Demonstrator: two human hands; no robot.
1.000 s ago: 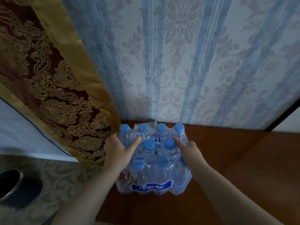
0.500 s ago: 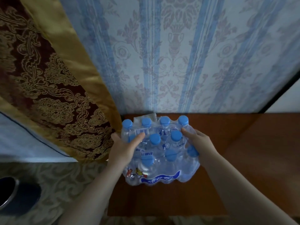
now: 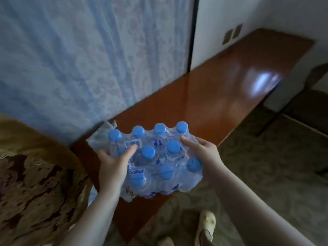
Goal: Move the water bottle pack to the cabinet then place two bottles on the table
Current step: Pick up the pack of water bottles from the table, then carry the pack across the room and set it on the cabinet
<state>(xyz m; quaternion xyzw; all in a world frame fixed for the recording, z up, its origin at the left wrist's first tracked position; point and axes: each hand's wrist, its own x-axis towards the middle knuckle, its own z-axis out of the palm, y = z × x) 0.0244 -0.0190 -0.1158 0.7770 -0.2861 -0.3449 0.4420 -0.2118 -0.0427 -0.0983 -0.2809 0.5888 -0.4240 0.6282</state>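
A shrink-wrapped water bottle pack (image 3: 154,162) with several blue-capped clear bottles is held up in the air, tilted, over the near end of a long glossy brown table (image 3: 221,89). My left hand (image 3: 113,167) grips the pack's left side, thumb on top of the wrap. On the pack's right side my right hand (image 3: 204,155) holds it, fingers spread over the plastic. A loose flap of torn wrap sticks out at the pack's back left corner. No cabinet is identifiable in view.
Blue striped floral wallpaper (image 3: 79,59) runs along the table's far side. A gold and dark red patterned cloth (image 3: 35,183) lies at the left. Patterned carpet (image 3: 266,166) covers the floor at the right, with a dark-legged chair (image 3: 301,96) and my shoe (image 3: 206,226) below.
The pack has been lifted off the table and swung right and toward me. The view has turned right, showing the table's full length.
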